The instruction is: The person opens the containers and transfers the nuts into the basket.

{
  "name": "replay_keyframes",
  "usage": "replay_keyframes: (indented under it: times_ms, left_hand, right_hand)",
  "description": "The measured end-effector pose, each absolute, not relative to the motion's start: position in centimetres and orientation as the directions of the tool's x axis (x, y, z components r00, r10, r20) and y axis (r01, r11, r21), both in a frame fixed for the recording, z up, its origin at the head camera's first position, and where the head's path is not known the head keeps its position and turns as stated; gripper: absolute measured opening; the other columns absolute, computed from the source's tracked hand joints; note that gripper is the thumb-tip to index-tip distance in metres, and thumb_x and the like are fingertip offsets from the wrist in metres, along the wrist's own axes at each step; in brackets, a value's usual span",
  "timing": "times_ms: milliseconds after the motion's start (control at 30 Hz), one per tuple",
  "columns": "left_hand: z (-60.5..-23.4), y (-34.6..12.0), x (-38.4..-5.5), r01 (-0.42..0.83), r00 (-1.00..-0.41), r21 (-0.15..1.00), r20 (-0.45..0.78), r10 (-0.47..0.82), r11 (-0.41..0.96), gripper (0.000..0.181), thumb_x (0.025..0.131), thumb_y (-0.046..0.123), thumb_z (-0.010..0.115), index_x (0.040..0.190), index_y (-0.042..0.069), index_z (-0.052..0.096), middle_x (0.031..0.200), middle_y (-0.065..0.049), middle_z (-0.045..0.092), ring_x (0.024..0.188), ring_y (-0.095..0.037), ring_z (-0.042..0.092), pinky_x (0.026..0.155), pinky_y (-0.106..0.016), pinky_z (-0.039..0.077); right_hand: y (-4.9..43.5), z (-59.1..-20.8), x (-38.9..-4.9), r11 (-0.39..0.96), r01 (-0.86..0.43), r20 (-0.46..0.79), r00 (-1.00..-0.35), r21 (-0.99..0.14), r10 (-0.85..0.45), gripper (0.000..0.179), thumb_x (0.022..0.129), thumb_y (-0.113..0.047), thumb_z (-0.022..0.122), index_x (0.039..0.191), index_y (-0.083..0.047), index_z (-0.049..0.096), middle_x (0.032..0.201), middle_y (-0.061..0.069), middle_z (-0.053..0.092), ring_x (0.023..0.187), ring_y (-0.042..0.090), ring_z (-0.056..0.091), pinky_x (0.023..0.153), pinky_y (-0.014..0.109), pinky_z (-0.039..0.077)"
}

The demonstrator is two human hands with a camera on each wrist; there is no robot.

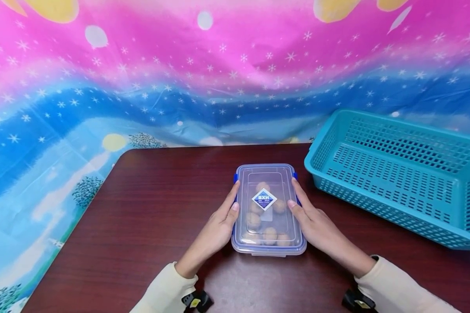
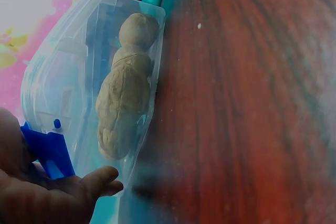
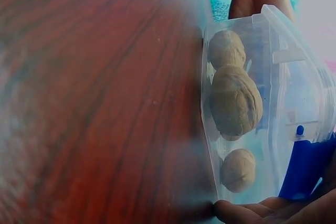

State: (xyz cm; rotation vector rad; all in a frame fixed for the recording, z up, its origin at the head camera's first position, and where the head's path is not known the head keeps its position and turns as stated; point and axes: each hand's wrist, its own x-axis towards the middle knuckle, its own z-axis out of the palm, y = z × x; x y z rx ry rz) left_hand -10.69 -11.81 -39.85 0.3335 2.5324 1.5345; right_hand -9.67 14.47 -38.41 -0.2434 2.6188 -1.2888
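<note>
A clear plastic food container with a lid, blue side clips and a diamond-shaped BXH label sits on the table. Several walnuts lie inside it and show through the walls. My left hand grips the container's left side, thumb at the lid's edge and fingers by the blue clip. On the opposite side my right hand holds it the same way, near the other blue clip. Both side clips look folded down against the walls.
A teal perforated basket stands to the right of the container, with its inside visible from above. The dark red wooden table stretches to the left. Behind it hangs a pink and blue patterned cloth.
</note>
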Motion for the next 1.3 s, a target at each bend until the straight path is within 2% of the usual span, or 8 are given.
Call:
replay_keyframes:
  times_ms: [300,533,700,767,933,1133,1300]
  left_hand:
    - [-39.6,-11.9,-10.9,0.106,-0.954,0.891,-0.034,0.297,0.441,0.057,0.115,0.030,0.036,0.168,0.041,0.018,0.174,0.003,0.024,0.159,-0.027,0.029,0.128,-0.057,0.023]
    - [-40.0,-12.5,-11.3,0.127,-0.948,0.900,-0.014,0.319,0.417,0.057,0.115,0.020,0.034,0.169,0.034,0.019,0.175,0.004,0.022,0.161,-0.024,0.023,0.130,-0.053,0.019]
    - [-39.9,-12.8,-11.2,0.116,-0.949,0.880,-0.040,0.314,0.461,0.057,0.116,0.026,0.034,0.167,0.041,0.017,0.175,0.008,0.021,0.161,-0.022,0.021,0.130,-0.052,0.019]
    - [-39.8,-12.9,-11.2,0.116,-0.952,0.867,-0.043,0.303,0.485,0.056,0.115,0.029,0.034,0.167,0.042,0.018,0.175,0.005,0.019,0.162,-0.023,0.018,0.130,-0.053,0.018]
    - [-39.5,-12.8,-11.0,0.150,-0.959,0.833,-0.008,0.283,0.532,0.055,0.115,0.032,0.036,0.168,0.036,0.022,0.177,-0.008,0.013,0.164,-0.030,0.011,0.129,-0.061,0.017]
    - [-39.2,-12.5,-10.9,0.156,-0.957,0.829,-0.008,0.290,0.537,0.056,0.115,0.031,0.038,0.168,0.036,0.022,0.176,-0.004,0.016,0.163,-0.025,0.015,0.130,-0.053,0.019]
    - [-39.3,-12.3,-10.7,0.112,-0.960,0.842,-0.045,0.276,0.528,0.057,0.114,0.035,0.040,0.167,0.043,0.019,0.174,0.006,0.025,0.158,-0.021,0.029,0.129,-0.051,0.025]
  right_hand:
    - [14.6,-38.4,-9.8,0.610,-0.047,-0.129,-0.962,-0.791,-0.241,0.068,0.115,-0.044,0.033,0.170,-0.026,-0.003,0.173,0.022,0.018,0.146,0.051,0.044,0.115,0.070,0.037]
    - [14.7,-38.2,-9.8,0.616,-0.040,-0.138,-0.961,-0.787,-0.239,0.069,0.114,-0.046,0.032,0.170,-0.028,-0.004,0.174,0.022,0.015,0.148,0.052,0.040,0.115,0.071,0.035]
    - [14.7,-38.1,-9.8,0.603,-0.046,-0.131,-0.960,-0.797,-0.246,0.068,0.114,-0.048,0.030,0.170,-0.029,-0.005,0.175,0.020,0.013,0.149,0.052,0.038,0.115,0.071,0.034]
    - [14.6,-38.1,-9.8,0.597,-0.050,-0.125,-0.961,-0.800,-0.248,0.068,0.114,-0.048,0.030,0.170,-0.028,-0.005,0.175,0.019,0.012,0.150,0.052,0.037,0.116,0.071,0.034]
    - [14.5,-38.1,-9.8,0.588,-0.052,-0.118,-0.962,-0.807,-0.248,0.068,0.114,-0.048,0.030,0.170,-0.029,-0.005,0.176,0.018,0.011,0.151,0.051,0.035,0.117,0.071,0.032]
    - [14.5,-38.1,-9.8,0.588,-0.055,-0.114,-0.962,-0.807,-0.247,0.068,0.114,-0.047,0.031,0.170,-0.029,-0.004,0.175,0.019,0.012,0.150,0.051,0.037,0.116,0.071,0.033]
    - [14.7,-38.2,-9.8,0.583,-0.051,-0.117,-0.962,-0.811,-0.247,0.068,0.115,-0.046,0.031,0.170,-0.028,-0.005,0.176,0.018,0.011,0.150,0.051,0.036,0.117,0.071,0.032]
